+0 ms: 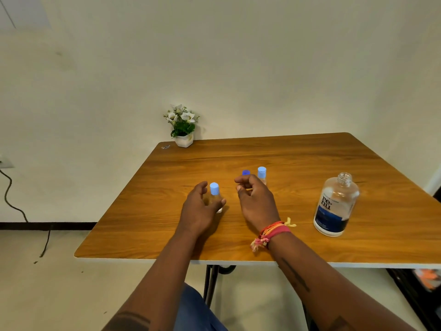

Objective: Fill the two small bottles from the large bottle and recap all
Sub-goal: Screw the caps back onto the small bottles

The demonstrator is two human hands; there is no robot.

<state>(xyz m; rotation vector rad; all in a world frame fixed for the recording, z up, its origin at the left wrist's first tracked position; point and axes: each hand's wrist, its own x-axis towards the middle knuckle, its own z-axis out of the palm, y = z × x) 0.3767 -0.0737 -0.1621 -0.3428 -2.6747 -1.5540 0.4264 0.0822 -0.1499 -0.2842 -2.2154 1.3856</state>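
While the person's left hand (201, 206) is curling around a small clear bottle with a pale blue cap (215, 195) near the middle of the wooden desk (286, 154), the right hand (256, 201) is hovering just beside it with fingers loosely bent and gripping nothing that can be seen. A woven pink and orange bracelet (272, 231) is circling the right wrist. Just beyond the right hand's fingers, a dark blue cap (246, 172) is sitting on the desk, and next to it a second small clear bottle with a pale blue cap (262, 174) is standing upright. Toward the desk's right edge, the large clear bottle with a dark blue label (335, 206) is standing uncapped, well apart from both hands. At the far left corner, a white pot of white flowers (183, 130) is resting against the wall.
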